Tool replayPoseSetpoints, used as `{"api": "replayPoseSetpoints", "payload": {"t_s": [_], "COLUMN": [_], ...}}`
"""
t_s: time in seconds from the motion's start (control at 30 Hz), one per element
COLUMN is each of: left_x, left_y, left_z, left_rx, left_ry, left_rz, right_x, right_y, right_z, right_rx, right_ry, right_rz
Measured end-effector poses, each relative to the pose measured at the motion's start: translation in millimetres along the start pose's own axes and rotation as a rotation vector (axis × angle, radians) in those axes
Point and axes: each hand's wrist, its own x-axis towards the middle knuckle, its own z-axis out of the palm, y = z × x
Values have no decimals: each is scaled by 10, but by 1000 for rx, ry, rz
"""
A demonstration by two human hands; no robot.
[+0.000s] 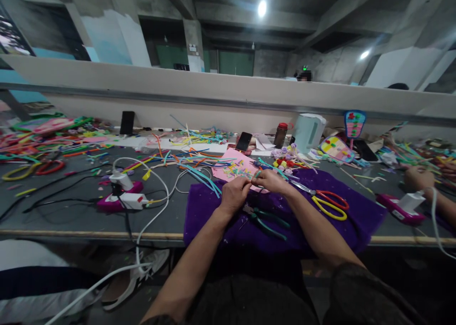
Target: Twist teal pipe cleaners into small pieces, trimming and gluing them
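Note:
Both hands are close together over the near edge of a pink sheet (223, 172). My left hand (234, 195) is closed, its thumb and forefinger pinched together. Just to its right, my right hand (273, 181) is pinched too, with a bit of green at its fingertips. Whatever they grip is too small to make out. Short coloured pieces (238, 169) are scattered on the pink sheet. Beneath my wrists lies a purple cloth (203, 215), bearing green-handled pliers (267, 221). Scissors (329, 202) with red and yellow handles rest on it near my right forearm.
Purple power strips (110, 204) with plugs and white cables (167, 192) lie at left. Loose fuzzy stems (199, 175) spread behind the cloth. Further back are a phone (244, 141), a bottle (281, 135) and a pale green jug (308, 132). Another person's hand (420, 178) is at right.

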Motion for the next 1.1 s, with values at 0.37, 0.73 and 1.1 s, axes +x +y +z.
{"api": "replayPoseSetpoints", "payload": {"t_s": [0.37,0.73,1.1], "left_x": [76,189,115], "left_y": [-51,-133,-126], "left_z": [-44,-128,-63], "left_rx": [-236,-956,-951], "left_ry": [-13,10,-290], "left_rz": [-273,-678,-723], "right_x": [-145,-384,-268], "right_y": [-84,-212,-99], "right_z": [63,432,288], "right_rx": [-140,-516,-146], "right_ry": [436,444,573], "right_rz": [-98,-274,-424]}}
